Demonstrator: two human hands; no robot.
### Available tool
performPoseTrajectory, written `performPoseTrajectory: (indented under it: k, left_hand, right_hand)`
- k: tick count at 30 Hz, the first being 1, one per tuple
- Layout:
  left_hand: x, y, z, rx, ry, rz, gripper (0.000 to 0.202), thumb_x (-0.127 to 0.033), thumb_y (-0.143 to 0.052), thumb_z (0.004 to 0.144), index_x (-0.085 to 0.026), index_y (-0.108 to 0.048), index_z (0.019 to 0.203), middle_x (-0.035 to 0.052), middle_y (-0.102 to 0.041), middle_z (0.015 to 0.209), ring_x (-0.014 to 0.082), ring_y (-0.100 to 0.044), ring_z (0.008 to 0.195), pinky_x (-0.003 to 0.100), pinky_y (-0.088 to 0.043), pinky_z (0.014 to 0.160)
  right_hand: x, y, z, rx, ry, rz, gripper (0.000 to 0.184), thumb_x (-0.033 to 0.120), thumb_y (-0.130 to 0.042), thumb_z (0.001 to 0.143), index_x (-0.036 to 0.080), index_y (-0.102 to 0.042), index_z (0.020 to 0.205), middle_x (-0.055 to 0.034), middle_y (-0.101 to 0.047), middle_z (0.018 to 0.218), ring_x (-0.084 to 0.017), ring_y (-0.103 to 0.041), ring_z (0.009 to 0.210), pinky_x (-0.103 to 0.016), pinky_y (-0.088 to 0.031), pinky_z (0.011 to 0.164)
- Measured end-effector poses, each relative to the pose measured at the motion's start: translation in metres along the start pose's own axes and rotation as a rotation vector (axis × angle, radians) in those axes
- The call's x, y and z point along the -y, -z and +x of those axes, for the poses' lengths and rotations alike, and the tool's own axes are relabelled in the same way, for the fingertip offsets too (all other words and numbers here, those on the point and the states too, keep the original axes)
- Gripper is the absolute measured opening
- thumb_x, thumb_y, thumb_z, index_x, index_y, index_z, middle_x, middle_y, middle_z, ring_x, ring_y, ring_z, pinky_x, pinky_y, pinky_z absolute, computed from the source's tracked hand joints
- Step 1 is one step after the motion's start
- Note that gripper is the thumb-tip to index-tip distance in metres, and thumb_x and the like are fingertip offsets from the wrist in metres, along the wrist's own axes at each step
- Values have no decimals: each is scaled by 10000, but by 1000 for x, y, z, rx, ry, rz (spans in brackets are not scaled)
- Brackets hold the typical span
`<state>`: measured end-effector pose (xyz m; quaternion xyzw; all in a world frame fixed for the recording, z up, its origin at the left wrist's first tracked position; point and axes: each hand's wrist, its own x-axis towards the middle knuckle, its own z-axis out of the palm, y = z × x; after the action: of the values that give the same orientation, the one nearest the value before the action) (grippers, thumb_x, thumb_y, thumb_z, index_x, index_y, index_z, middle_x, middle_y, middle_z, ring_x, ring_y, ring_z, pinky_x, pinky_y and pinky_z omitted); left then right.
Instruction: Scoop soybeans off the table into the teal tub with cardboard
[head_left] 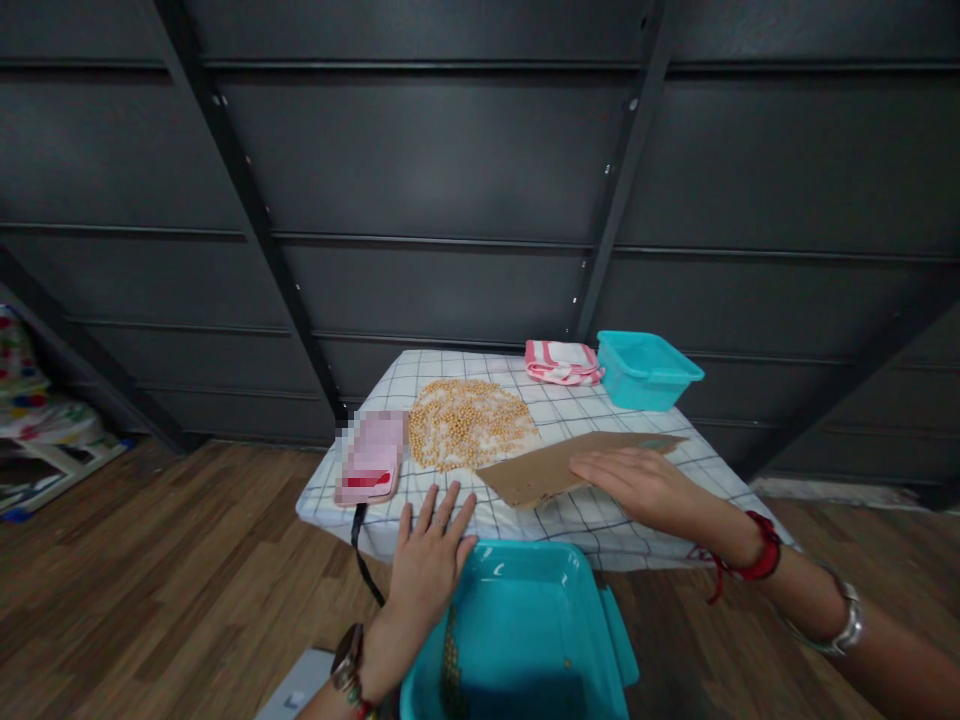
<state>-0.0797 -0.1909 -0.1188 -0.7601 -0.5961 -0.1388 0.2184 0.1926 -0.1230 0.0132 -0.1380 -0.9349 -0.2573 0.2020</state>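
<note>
My right hand (pixel 634 485) grips a flat piece of brown cardboard (pixel 544 465), fingers across its top face and thumb hidden. The cardboard's left tip is near the lower right side of a spread pile of soybeans (pixel 461 420) mixed with white grains. My left hand (pixel 431 545) rests palm down at the table's front edge, fingers spread, holding nothing. Below the edge sits a teal plastic tray (pixel 525 640), close to my left hand, with some beans along its left side. The white checked tablecloth (pixel 442 365) lies under the pile.
A pink phone-like object (pixel 371 460), partly blurred, lies left of the pile with a black strap (pixel 364 565) hanging down. A folded pink-striped cloth (pixel 562 362) and a teal basin (pixel 649 370) stand at the back right. A dark panelled wall (pixel 442 150) rises behind.
</note>
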Motion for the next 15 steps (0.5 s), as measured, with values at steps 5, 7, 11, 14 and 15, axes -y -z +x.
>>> performPoseTrajectory:
  k: [5,7,11,14,15]
  left_hand:
    - [1,6,1,33,4,-1,440,-349,-342,882,-336,-302,1319,3,-437,1346,283,-415,1201,505,-355,913]
    - [1,7,1,44,9,-4,439,-354,-350,879,-336,-313,1316,5,-436,1347,286,-415,1202,503,-355,913]
    - [1,8,1,59,10,-3,437,-362,-349,880,-331,-319,1315,11,-442,1342,288,-415,1202,502,-349,916]
    - [2,6,0,47,16,-4,433,-368,-352,879,-344,-321,1311,4,-441,1343,286,-414,1203,494,-349,914]
    - [3,5,0,42,17,-4,431,-372,-354,879,-347,-324,1308,1,-446,1340,284,-417,1200,491,-349,914]
  right_hand:
    - [4,11,2,37,24,0,411,-50,-260,777,109,-599,947,-72,-679,922,-134,-634,825,-256,-530,687]
    - [5,15,1,47,31,-3,427,-61,-259,761,114,-600,949,-66,-680,919,-126,-632,830,-246,-526,698]
    - [2,12,3,35,8,-57,402,-53,-286,766,108,-596,966,-71,-677,935,-139,-632,835,-261,-525,716]
    - [0,3,8,29,15,-67,360,-33,-307,786,99,-590,965,-83,-675,935,-158,-636,823,-283,-534,692]
    - [0,2,9,29,23,-58,354,-31,-309,789,97,-588,964,-85,-675,934,-159,-636,821,-284,-535,689]
